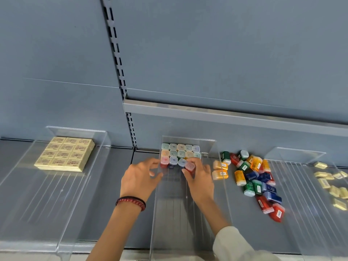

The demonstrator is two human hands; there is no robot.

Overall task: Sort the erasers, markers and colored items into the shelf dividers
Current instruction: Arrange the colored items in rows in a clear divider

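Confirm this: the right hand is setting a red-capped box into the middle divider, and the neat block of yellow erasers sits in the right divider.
Not quite. The head view shows the neat block of yellow erasers in the left divider, not the right. The right hand does hold the red-capped box at the middle divider.

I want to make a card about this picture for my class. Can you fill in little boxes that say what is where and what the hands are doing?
place: grey shelf with clear dividers
left divider: neat block of cream erasers
middle divider: capped colour boxes standing in rows
right hand: holding a red box at the front row
left hand: open, touching the divider's left wall
loose pile: colour boxes lying right of the middle divider
far right: scattered erasers
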